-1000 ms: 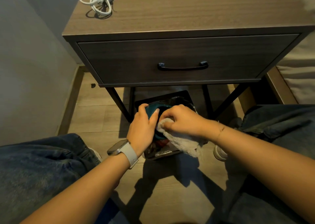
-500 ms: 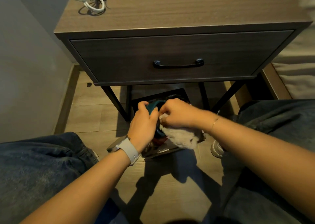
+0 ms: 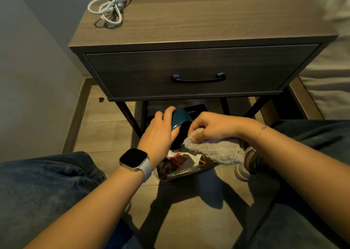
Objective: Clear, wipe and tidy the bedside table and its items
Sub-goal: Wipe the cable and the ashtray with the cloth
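My left hand (image 3: 159, 135) grips a teal bowl-like dish (image 3: 180, 119), tilted on its side above a small bin (image 3: 181, 173) on the floor. My right hand (image 3: 214, 127) pinches a fluffy grey cloth (image 3: 216, 150) against the dish's dark inside. The bedside table (image 3: 198, 27) stands just beyond, its drawer (image 3: 198, 72) closed. A coiled white cable (image 3: 109, 6) lies on the tabletop's far left corner.
The bin holds wrappers and scraps of paper. My knees in blue jeans flank the bin on both sides. A wall runs along the left, and a bed (image 3: 325, 78) is at the right. A shoe (image 3: 244, 165) sits right of the bin.
The dish has tipped further on its side in my left hand. My right hand has drawn the cloth to the right, and more of it hangs spread out.
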A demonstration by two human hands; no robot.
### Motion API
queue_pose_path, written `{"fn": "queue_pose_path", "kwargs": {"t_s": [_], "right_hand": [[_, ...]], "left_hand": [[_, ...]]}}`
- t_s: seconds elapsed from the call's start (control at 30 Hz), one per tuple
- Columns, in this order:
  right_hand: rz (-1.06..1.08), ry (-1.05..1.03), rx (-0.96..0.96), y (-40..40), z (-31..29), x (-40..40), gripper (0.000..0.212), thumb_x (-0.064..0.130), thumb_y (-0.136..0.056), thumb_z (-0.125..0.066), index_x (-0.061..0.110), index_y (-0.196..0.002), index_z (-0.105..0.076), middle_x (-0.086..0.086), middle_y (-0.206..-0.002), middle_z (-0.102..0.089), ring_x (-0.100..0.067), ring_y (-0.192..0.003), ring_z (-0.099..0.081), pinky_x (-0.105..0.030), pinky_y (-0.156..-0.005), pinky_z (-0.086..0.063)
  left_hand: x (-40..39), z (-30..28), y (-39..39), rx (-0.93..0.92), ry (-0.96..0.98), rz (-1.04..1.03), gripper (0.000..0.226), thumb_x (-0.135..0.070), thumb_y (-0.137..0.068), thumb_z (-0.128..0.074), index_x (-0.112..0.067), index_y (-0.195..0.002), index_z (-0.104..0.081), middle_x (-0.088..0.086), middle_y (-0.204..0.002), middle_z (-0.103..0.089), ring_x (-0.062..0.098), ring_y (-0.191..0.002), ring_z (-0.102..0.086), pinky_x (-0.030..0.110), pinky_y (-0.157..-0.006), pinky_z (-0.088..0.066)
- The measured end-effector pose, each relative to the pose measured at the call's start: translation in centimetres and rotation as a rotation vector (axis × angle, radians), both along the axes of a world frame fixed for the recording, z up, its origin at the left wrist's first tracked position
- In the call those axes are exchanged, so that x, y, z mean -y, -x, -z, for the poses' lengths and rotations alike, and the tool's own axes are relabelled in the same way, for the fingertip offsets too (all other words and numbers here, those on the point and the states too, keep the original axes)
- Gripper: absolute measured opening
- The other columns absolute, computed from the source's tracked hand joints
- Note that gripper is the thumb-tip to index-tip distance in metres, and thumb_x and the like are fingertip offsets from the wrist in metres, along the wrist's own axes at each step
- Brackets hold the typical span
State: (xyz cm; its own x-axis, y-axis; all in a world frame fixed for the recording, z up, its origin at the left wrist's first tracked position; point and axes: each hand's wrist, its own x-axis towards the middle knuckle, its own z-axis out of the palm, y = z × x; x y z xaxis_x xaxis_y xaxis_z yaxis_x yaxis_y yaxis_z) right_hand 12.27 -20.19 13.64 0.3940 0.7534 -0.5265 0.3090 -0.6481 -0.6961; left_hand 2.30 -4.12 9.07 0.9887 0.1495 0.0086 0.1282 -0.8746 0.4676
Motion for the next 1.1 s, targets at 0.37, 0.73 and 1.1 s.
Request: {"fn": "queue_pose_path", "kwargs": {"t_s": [0.37,0.73,1.1], "right_hand": [[0.26,0.055,0.465,-0.5,-3.9,3.0,0.007,0.029,-0.083,-0.065,0.028,-0.087,-0.07,0.004,-0.082,-0.068,-0.013,-0.078,-0.062,-0.032,-0.067,-0.05],[0.629,-0.369,0.126,-1.8,-9.8,5.0,0.009,0.015,-0.086,-0.065,0.01,-0.091,-0.072,-0.002,-0.088,-0.069,-0.015,-0.083,-0.062,-0.026,-0.067,-0.044],[0.735,-0.802,-0.023,-4.5,-17.0,0.7,0.006,0.015,-0.09,-0.062,0.017,-0.093,-0.067,-0.003,-0.084,-0.07,-0.015,-0.075,-0.067,-0.03,-0.067,-0.055]], "left_hand": [[1.4,-4.6,-0.7,0.086,-0.77,0.451,0.062,-0.017,-0.096,-0.039,-0.037,-0.149,-0.013,0.018,-0.113,-0.045,0.033,-0.093,-0.049,0.041,-0.074,-0.041],[-1.5,-14.8,-0.6,0.108,0.353,-0.173,0.026,-0.053,-0.094,-0.046,-0.047,-0.118,-0.052,-0.006,-0.111,-0.063,0.016,-0.104,-0.059,0.036,-0.09,-0.049],[-7.3,-26.9,-9.1,0.16,1.223,-0.548,0.032,-0.045,-0.099,-0.043,-0.022,-0.115,-0.058,0.006,-0.109,-0.064,0.025,-0.096,-0.062,0.041,-0.076,-0.054]]}}
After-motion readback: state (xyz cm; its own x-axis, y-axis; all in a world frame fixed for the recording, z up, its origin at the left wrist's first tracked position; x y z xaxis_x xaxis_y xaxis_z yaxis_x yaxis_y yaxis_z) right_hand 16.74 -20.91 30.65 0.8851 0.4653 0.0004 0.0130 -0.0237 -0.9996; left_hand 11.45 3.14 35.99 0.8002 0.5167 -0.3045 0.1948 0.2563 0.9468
